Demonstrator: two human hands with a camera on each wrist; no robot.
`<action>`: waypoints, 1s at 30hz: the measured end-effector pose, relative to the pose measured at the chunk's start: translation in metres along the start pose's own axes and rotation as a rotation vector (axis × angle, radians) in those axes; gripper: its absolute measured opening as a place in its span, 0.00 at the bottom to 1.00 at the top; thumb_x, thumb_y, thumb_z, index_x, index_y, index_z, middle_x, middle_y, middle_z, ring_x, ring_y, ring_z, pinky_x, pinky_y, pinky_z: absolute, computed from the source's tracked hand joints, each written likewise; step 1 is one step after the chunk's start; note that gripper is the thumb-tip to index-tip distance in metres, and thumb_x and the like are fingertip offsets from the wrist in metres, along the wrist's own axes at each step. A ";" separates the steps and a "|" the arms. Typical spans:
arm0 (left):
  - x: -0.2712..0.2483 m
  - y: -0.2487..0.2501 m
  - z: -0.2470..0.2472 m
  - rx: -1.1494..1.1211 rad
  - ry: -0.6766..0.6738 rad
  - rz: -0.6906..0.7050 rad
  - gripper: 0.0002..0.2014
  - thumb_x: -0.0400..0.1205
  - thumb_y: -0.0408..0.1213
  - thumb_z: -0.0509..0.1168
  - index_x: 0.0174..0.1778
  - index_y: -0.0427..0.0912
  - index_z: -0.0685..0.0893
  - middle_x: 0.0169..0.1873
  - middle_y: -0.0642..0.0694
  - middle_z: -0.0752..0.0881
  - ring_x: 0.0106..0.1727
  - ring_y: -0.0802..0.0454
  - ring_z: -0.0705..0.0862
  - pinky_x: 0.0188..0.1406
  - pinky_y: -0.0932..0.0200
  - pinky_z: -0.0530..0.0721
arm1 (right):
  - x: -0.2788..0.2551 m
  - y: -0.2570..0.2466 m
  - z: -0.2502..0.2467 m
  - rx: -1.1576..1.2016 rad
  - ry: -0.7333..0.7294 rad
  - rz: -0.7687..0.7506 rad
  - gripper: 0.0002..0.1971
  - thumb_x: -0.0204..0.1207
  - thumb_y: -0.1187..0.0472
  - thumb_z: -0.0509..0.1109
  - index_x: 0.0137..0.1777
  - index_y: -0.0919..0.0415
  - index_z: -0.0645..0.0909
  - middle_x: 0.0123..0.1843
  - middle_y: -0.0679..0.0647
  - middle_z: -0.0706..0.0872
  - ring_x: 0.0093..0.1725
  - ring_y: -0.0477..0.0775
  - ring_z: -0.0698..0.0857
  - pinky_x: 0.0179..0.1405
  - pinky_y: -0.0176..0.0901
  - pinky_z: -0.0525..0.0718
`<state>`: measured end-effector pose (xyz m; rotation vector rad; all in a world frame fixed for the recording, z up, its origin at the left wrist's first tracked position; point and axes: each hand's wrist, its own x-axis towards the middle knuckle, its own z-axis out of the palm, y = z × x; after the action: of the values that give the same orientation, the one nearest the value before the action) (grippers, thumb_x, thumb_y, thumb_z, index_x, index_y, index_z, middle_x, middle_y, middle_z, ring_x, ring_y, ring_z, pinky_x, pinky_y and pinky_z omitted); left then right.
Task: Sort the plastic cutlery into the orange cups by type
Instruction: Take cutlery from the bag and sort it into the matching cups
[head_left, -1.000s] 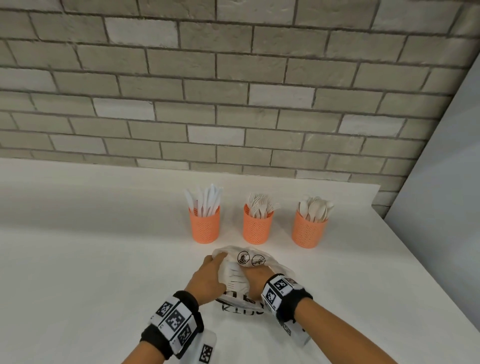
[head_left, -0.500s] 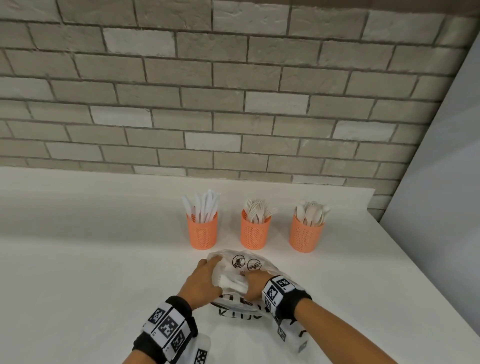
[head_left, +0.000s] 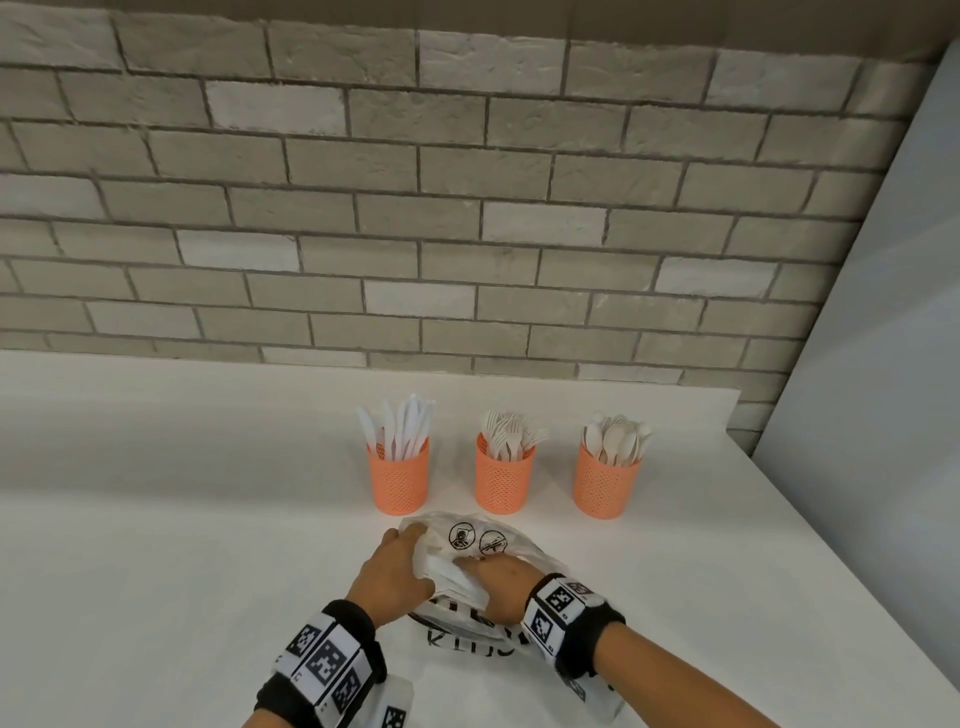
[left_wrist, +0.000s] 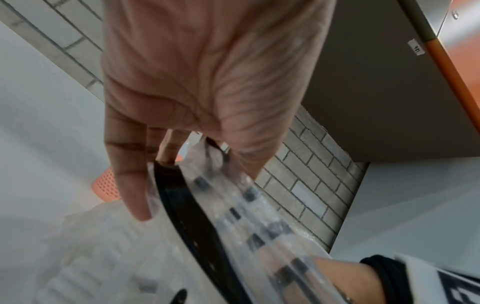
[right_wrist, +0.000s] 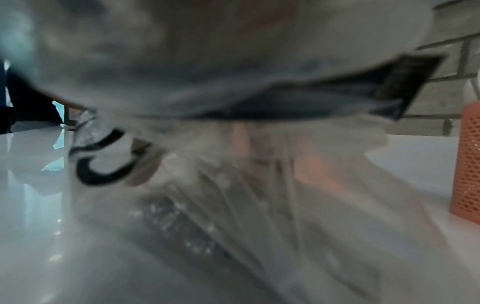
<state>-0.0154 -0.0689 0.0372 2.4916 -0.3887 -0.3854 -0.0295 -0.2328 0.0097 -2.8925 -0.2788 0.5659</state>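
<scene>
Three orange mesh cups stand in a row: knives (head_left: 399, 483), forks (head_left: 504, 483), spoons (head_left: 605, 488). In front of them lies a clear plastic bag (head_left: 475, 538) with black print and white cutlery (head_left: 441, 571) bunched inside. My left hand (head_left: 413, 538) grips the bag's left edge; in the left wrist view its thumb and fingers (left_wrist: 135, 201) pinch the plastic (left_wrist: 233, 216). My right hand (head_left: 493, 574) lies against the cutlery bundle with its fingers under the film. My right forearm (left_wrist: 337, 277) shows through the plastic. The right wrist view is veiled by the bag (right_wrist: 233, 205).
The white counter (head_left: 182, 545) runs to a brick wall (head_left: 415, 208) behind the cups. Its right edge (head_left: 810, 551) slants along a grey panel (head_left: 883, 364). One orange cup (right_wrist: 467, 164) stands just right of the bag in the right wrist view.
Both hands stay on the bag and have hardly shifted. The head view has tilted up, so cups and hands sit lower in the picture.
</scene>
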 end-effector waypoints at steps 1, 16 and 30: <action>0.000 0.000 0.000 -0.001 0.000 -0.005 0.33 0.77 0.35 0.65 0.78 0.44 0.59 0.68 0.42 0.70 0.68 0.44 0.75 0.66 0.57 0.74 | 0.000 0.001 0.002 -0.002 0.014 -0.009 0.35 0.73 0.64 0.70 0.79 0.60 0.60 0.73 0.65 0.75 0.72 0.65 0.74 0.72 0.52 0.73; -0.008 0.001 0.001 -0.007 0.023 -0.037 0.32 0.78 0.37 0.65 0.77 0.44 0.61 0.67 0.41 0.70 0.67 0.44 0.76 0.66 0.56 0.74 | -0.005 0.001 0.017 -0.048 0.160 0.042 0.16 0.76 0.62 0.67 0.62 0.68 0.75 0.61 0.65 0.82 0.61 0.65 0.82 0.61 0.51 0.80; -0.001 0.001 -0.003 -0.052 0.053 -0.057 0.29 0.78 0.36 0.64 0.76 0.44 0.64 0.65 0.41 0.72 0.65 0.44 0.77 0.65 0.56 0.76 | 0.000 0.000 0.011 0.100 0.140 0.076 0.18 0.75 0.63 0.66 0.65 0.61 0.76 0.64 0.60 0.82 0.65 0.62 0.80 0.64 0.48 0.78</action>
<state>-0.0156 -0.0677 0.0410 2.4605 -0.2835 -0.3478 -0.0332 -0.2311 -0.0001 -2.8373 -0.1174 0.3746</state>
